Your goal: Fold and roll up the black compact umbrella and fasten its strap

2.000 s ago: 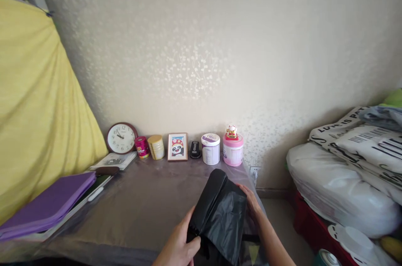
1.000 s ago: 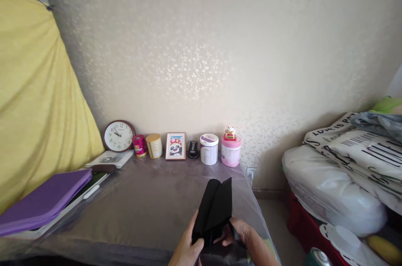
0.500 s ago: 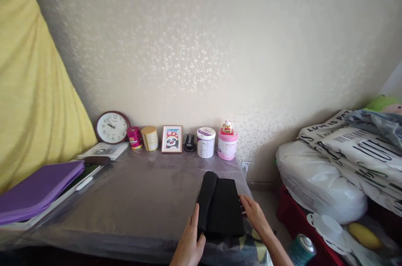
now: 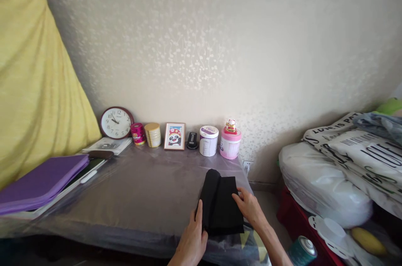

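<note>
A black cloth-like bundle (image 4: 224, 207) lies at the table's front right corner, its left part rolled thick and its right part flat. My left hand (image 4: 194, 234) grips the lower left side of the roll, thumb and fingers around its edge. My right hand (image 4: 248, 205) pinches the right edge of the flat part between thumb and fingers. The underside of the bundle is hidden.
Along the wall stand a clock (image 4: 117, 122), a pink tin (image 4: 138, 134), a yellow-lidded jar (image 4: 153, 135), a panda picture (image 4: 175, 136) and two tubs. Purple folded material (image 4: 44, 182) lies left. A teal can (image 4: 302, 251) stands right, near white bags (image 4: 323, 182).
My right hand has moved up and left onto the flat part's right edge. The rolled part looks a little wider. The view has shifted slightly.
</note>
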A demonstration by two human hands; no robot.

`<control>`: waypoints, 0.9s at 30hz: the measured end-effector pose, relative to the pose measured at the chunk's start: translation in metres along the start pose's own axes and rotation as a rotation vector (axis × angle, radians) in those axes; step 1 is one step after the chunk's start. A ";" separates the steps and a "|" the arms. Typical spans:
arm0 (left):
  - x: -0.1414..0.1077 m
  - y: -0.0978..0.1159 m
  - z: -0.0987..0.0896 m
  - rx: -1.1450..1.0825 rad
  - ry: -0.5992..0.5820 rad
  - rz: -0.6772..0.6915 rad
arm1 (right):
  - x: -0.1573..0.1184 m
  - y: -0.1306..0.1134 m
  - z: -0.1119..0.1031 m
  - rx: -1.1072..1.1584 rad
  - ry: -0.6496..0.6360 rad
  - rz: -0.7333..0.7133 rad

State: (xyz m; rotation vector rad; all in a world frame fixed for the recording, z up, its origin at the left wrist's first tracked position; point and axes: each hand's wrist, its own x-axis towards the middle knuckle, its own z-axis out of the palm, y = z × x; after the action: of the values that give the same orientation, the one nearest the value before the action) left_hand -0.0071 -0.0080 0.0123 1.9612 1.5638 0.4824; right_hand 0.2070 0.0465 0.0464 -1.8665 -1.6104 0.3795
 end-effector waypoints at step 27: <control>-0.004 0.000 -0.005 0.343 -0.073 -0.058 | 0.036 -0.075 0.095 0.213 -0.248 -0.041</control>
State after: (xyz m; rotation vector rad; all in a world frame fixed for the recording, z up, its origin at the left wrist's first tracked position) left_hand -0.0109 -0.0105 0.0168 2.1474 1.7413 0.1215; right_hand 0.0998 0.1105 0.0285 -1.6746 -1.6909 0.7587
